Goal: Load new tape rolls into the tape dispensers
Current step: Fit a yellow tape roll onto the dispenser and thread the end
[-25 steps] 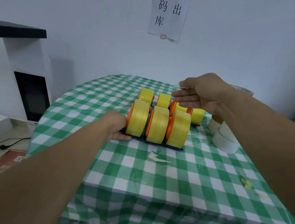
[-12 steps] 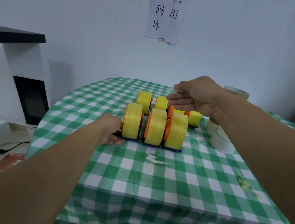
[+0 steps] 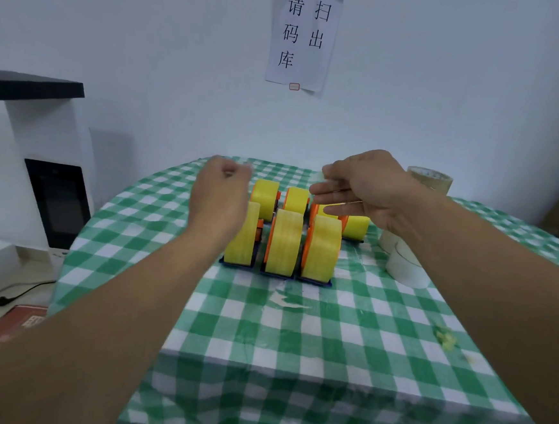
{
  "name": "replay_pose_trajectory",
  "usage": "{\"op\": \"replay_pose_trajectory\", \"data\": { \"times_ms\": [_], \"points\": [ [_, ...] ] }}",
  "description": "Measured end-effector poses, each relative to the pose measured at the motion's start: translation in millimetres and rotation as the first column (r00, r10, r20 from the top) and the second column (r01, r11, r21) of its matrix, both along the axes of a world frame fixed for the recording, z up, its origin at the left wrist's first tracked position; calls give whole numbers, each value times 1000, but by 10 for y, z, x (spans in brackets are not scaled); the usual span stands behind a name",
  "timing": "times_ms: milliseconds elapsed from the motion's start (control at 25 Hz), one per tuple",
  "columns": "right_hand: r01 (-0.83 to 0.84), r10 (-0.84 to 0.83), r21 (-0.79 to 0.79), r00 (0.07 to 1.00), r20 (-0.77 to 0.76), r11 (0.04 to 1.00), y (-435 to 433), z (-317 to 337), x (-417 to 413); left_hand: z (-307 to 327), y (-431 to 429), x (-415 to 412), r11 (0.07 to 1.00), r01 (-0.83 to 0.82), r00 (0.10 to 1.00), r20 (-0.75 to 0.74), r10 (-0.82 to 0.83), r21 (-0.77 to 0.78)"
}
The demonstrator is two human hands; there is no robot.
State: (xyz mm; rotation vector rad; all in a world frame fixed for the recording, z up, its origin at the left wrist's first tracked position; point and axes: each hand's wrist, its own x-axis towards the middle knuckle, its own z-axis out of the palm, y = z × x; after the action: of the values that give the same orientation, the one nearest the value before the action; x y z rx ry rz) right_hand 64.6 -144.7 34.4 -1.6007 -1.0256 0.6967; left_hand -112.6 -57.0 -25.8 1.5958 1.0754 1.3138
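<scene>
Hovering above yellow tape dispensers (image 3: 284, 242) with right hand (image 3: 370, 192) at 1 o'clock, released flat, left hand (image 3: 219, 197) at 10 o'clock, curled, grasp impossible to tell.

The left hand (image 3: 220, 197) is blurry and shows only its back, so I cannot tell if its curled fingers hold anything. It hides part of the front left tape dispenser (image 3: 244, 239). The right hand (image 3: 363, 188) covers the tops of the back right tape dispensers (image 3: 355, 226). The right arm hides part of the white tape rolls (image 3: 404, 268). The paper sign (image 3: 302, 36) is cut off at the top. The near edge of the desk (image 3: 322, 416) is blurry.
</scene>
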Motion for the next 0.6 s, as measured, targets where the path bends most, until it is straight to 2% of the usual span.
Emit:
{"op": "replay_pose_trajectory", "data": {
  "times_ms": [40, 120, 240, 320, 400, 520, 600],
  "points": [
    [3, -3, 15, 999, 32, 1000, -62, -15, 0, 125, -224, 104, 989, 143, 988, 62, -141, -35],
    [24, -30, 53, 995, 99, 998, -210, -76, 13, 242, -568, 301, 886, 407, 912, 147, -382, -221],
    [78, -104, 131, 973, 207, 988, -430, -241, 65, 154, -818, 523, 670, 620, 784, 357, -508, -408],
    [119, -163, 161, 939, 302, 980, -552, -377, 142, 28, -914, 666, 599, 672, 736, 488, -470, -436],
    [164, -204, 156, 933, 297, 974, -652, -514, 240, -98, -988, 809, 604, 657, 745, 508, -432, -451],
    [151, -158, 109, 986, 58, 982, -817, -706, 395, -251, -1099, 958, 582, 651, 754, 505, -420, -488],
    [121, -119, 99, 993, -22, 988, -908, -819, 510, -324, -1131, 1010, 559, 653, 755, 500, -425, -512]
  ]
}}
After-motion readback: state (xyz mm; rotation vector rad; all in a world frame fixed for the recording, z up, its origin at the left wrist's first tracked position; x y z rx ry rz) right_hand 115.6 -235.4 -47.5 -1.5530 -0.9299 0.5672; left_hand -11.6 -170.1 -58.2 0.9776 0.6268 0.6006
